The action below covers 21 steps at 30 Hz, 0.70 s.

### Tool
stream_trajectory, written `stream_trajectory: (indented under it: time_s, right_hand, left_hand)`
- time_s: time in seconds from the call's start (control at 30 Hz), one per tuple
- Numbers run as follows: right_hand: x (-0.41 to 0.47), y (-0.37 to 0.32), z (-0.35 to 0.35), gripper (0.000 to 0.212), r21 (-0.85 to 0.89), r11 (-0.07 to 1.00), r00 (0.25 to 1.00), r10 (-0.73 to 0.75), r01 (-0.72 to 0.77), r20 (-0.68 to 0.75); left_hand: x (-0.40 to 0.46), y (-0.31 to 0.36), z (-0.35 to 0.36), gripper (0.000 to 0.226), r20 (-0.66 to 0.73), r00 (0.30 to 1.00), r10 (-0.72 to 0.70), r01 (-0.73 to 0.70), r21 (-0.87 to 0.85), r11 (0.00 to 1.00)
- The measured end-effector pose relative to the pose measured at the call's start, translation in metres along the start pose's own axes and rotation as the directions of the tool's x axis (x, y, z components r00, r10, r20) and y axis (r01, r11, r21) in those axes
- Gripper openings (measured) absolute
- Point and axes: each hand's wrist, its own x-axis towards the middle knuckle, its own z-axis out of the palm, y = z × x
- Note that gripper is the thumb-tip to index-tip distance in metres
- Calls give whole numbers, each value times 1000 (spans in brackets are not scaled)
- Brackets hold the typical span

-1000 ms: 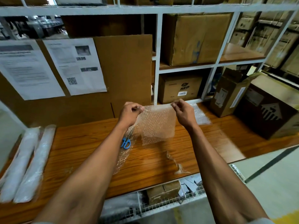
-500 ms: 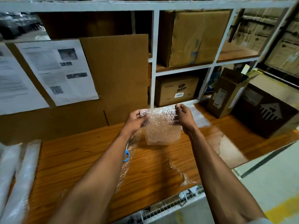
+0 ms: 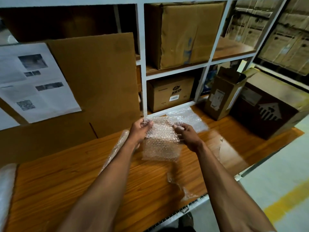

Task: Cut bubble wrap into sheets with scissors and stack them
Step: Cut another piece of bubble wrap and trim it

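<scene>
A clear cut sheet of bubble wrap hangs above the wooden table, held by its top edge. My left hand pinches its upper left corner, and my right hand pinches its upper right corner. Just beyond it, a stack of bubble wrap sheets lies flat on the table at the foot of the shelf. A longer strip of bubble wrap trails under my left forearm. The scissors are hidden.
A thin bubble wrap offcut lies near the table's front edge. Cardboard boxes stand at the right, white shelving with boxes behind, a cardboard board with papers at the left, and a white roll at far left.
Both hands have carried the sheet farther from me, toward the stack, and drawn closer together. The view has shifted right, and the blue scissor handles beneath my left arm are no longer visible.
</scene>
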Motion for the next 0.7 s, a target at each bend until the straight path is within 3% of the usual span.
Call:
stream_trajectory:
  time_s: [0.2, 0.33, 0.37, 0.5, 0.7]
  right_hand:
    - [39, -2, -48, 19, 16, 1000, 1000, -16, 17, -27]
    - [66, -18, -88, 28, 45, 999, 1000, 19, -19, 7]
    - [72, -21, -97, 28, 50, 998, 999, 28, -29, 25]
    - [97, -28, -143, 30, 17, 992, 981, 117, -121, 155]
    - [146, -24, -190, 25, -61, 979, 957, 201, -192, 210]
  left_hand:
    - [33, 3, 47, 70, 30, 999, -35, 38, -97, 995]
    - [59, -2, 85, 117, 145, 982, -122, 139, -116, 983]
    - [67, -6, 92, 117, 150, 980, -131, 148, -108, 983]
    - [95, -9, 133, 83, 105, 983, -152, 161, -91, 983]
    - [131, -26, 168, 88, 41, 977, -211, 213, -62, 975]
